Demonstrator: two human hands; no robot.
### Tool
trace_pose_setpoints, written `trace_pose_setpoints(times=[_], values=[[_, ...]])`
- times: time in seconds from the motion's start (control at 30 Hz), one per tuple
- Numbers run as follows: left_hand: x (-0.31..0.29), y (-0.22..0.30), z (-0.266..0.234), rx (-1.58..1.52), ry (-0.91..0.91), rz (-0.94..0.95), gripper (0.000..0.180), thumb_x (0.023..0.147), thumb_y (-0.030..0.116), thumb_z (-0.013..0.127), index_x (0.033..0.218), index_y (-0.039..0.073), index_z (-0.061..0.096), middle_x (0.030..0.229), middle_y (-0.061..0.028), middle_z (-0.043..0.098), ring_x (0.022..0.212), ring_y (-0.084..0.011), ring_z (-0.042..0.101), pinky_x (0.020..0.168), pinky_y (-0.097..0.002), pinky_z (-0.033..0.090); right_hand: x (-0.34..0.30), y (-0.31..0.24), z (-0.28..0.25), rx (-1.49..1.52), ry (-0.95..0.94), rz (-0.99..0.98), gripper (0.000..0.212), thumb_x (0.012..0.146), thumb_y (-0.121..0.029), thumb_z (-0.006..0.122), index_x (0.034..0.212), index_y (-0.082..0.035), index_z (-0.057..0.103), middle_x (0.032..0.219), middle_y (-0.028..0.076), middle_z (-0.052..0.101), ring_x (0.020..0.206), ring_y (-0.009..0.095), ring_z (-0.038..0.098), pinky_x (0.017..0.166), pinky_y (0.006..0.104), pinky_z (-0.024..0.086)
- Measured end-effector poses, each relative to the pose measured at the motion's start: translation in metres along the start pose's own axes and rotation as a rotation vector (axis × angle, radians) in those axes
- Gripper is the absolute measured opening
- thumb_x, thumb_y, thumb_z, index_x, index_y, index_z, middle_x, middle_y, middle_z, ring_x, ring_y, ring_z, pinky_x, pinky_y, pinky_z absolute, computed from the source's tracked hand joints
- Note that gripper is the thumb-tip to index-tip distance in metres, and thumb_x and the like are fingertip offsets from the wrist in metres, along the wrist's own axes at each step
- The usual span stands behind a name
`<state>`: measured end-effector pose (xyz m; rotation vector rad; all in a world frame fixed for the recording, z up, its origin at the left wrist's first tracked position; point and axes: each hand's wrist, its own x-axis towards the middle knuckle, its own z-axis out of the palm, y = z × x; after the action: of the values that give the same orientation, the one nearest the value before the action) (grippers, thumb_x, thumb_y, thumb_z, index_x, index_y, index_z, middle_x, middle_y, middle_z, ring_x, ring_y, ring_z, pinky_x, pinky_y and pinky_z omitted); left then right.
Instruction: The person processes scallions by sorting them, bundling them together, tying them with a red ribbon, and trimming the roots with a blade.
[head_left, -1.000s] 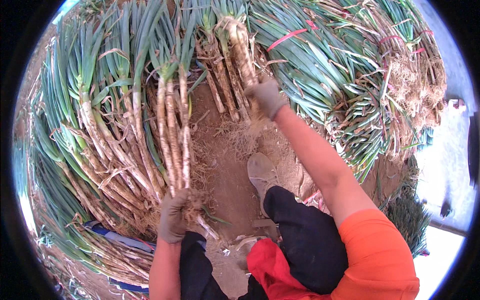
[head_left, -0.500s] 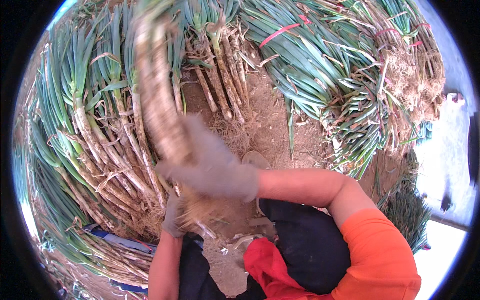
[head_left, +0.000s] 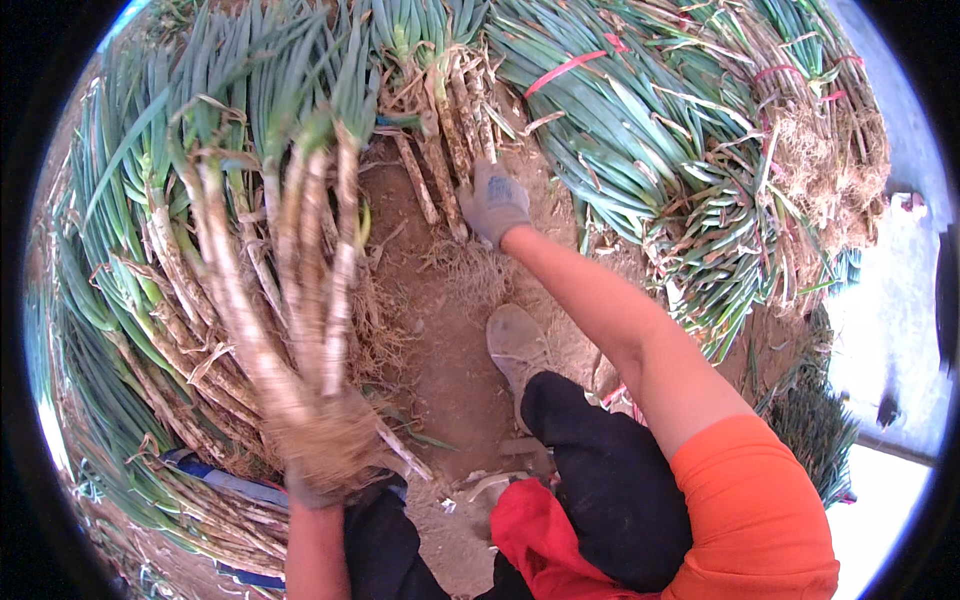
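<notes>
My left hand (head_left: 318,493), in a grey glove, is at the root end of a bunch of large green onions (head_left: 240,285). Blurred, bushy roots hide most of its fingers. The bunch slants away from me, white stalks near and green leaves far. Farther out, my gloved right hand (head_left: 495,205) is closed on the lower stalks of another group of green onions (head_left: 440,140), whose roots trail on the soil. More loose green onions (head_left: 185,330) lie beneath and left of the held bunch.
Green onion bundles tied with red bands (head_left: 610,110) lie at the far right, roots outward. A blue wrapped strip (head_left: 230,482) runs under stalks at the lower left. My shoe (head_left: 515,345) stands on brown soil (head_left: 430,320) with scattered scraps. Pale paving (head_left: 890,330) lies at the right.
My right hand has left the lifted bunch and reached forward to other stalks. The bunch has come down to the left, over the loose green onions, with my left hand at its roots.
</notes>
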<state>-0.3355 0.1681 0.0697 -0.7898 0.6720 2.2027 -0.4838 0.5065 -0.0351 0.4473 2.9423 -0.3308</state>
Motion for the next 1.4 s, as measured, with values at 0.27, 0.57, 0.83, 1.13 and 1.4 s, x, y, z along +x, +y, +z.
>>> trace_pose_setpoints(times=[0.27,0.57,0.83,1.13,1.4], values=[[-0.023,0.014,-0.005,-0.081,-0.244,0.254,0.039,0.095,0.025,0.057,0.127,0.003,0.052,0.096,-0.0102,0.06,0.077,-0.0248,0.059,0.074,-0.0389,0.053,0.018,0.003,-0.024,0.314,0.075,0.147,0.033,0.083,-0.024,0.063,0.106,-0.001,0.059,0.106,0.022,0.064,0.093,0.034,0.066,0.078,0.0422,0.054],[0.042,-0.04,-0.002,0.181,-0.087,0.027,0.034,0.094,0.025,0.057,0.116,-0.002,0.057,0.101,-0.0129,0.066,0.09,-0.0231,0.065,0.08,-0.0369,0.055,-0.122,-0.09,-0.063,0.949,-0.41,-0.048,0.029,0.089,-0.022,0.063,0.106,0.0,0.054,0.096,0.013,0.063,0.086,0.019,0.063,0.073,0.0339,0.053],[0.011,-0.01,0.031,0.023,-0.036,0.005,0.047,0.086,0.022,0.064,0.123,-0.003,0.051,0.09,-0.0119,0.06,0.067,-0.0189,0.058,0.06,-0.0305,0.053,-0.075,-0.042,-0.041,0.669,-0.217,-0.42,0.038,0.088,-0.031,0.063,0.112,-0.002,0.055,0.101,0.021,0.063,0.096,0.031,0.063,0.083,0.0382,0.05],[0.01,-0.011,0.006,0.03,0.009,0.095,0.05,0.08,0.017,0.067,0.121,-0.008,0.052,0.1,-0.0144,0.063,0.074,-0.0195,0.061,0.06,-0.029,0.054,-0.003,0.012,0.001,-0.154,-0.059,0.027,0.026,0.087,-0.024,0.059,0.107,-0.006,0.057,0.108,0.019,0.063,0.093,0.035,0.066,0.079,0.0435,0.054],[0.035,-0.029,0.029,0.183,0.025,-0.035,0.029,0.088,0.017,0.06,0.107,-0.005,0.063,0.101,-0.0163,0.067,0.09,-0.025,0.066,0.082,-0.0391,0.056,-0.133,-0.037,-0.034,0.66,-0.605,-0.279,0.035,0.081,-0.028,0.068,0.097,0.0,0.055,0.092,0.019,0.056,0.087,0.032,0.057,0.078,0.0404,0.047]])
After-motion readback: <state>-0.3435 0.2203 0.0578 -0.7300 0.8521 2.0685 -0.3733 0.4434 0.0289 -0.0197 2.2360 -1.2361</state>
